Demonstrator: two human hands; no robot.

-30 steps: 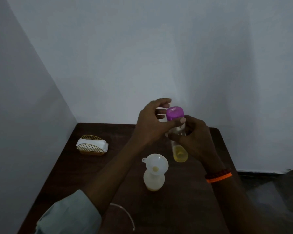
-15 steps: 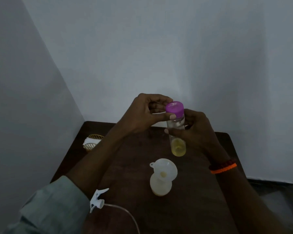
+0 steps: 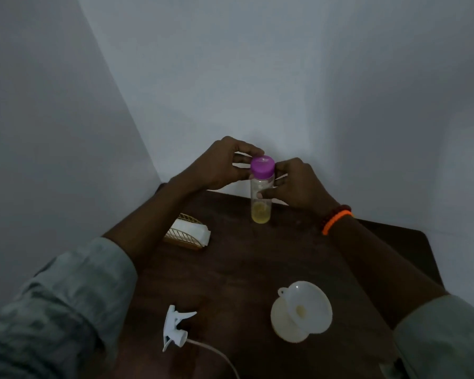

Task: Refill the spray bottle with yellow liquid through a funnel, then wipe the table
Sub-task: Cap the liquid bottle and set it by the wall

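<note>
While the right hand [image 3: 298, 184] holds the bottle [image 3: 261, 199] steady mid-frame, the left hand [image 3: 222, 165] pinches its cap [image 3: 262, 165]. That probably lets the cap twist. Lower right, the funnel [image 3: 304, 307] waits.

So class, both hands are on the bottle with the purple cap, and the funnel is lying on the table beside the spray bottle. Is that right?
Not quite. In the head view the funnel sits upright in the neck of the spray bottle, not lying beside it. The left hand and right hand do hold the bottle with the purple cap.
</note>
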